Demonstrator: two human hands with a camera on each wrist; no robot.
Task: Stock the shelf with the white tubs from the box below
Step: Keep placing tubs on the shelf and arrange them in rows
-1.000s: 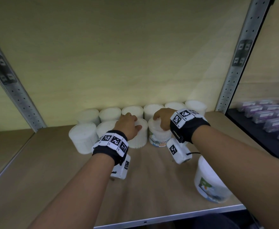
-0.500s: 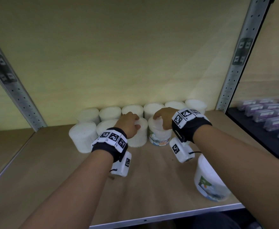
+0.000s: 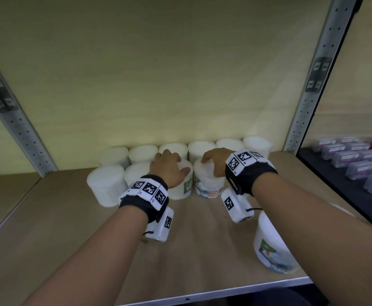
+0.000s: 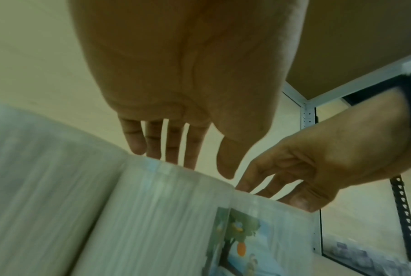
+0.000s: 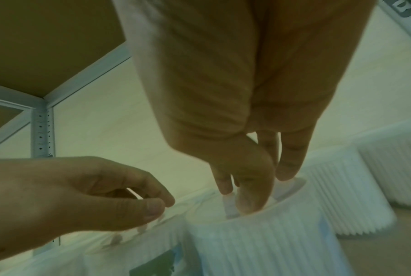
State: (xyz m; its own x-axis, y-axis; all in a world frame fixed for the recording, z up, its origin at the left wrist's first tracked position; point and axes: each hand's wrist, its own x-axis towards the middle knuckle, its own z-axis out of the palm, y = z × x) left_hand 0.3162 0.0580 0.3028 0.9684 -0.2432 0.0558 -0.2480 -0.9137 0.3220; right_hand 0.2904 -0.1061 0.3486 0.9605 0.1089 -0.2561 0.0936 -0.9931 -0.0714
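Observation:
Two white ribbed tubs stand side by side in the second row on the wooden shelf (image 3: 70, 228). My left hand (image 3: 169, 168) (image 4: 207, 170) arches over the left tub (image 3: 180, 191) (image 4: 164, 214), fingertips at its lid's rim. My right hand (image 3: 216, 162) (image 5: 265, 190) holds the right tub (image 3: 209, 184) (image 5: 270, 242) from above, thumb at the front rim and fingers behind. That tub's picture label faces me. The lids are mostly hidden under my hands. Another labelled tub (image 3: 271, 250) stands alone near the front right edge.
A back row of several white tubs (image 3: 200, 149) lines the rear wall, with two more tubs (image 3: 105, 184) to the left of my hands. Perforated metal uprights (image 3: 302, 107) bound the bay. Purple packs (image 3: 357, 162) fill the neighbouring shelf on the right.
The left tub has turned under my left hand, so a green label edge now shows on its right side. Both hands stay on their tubs.

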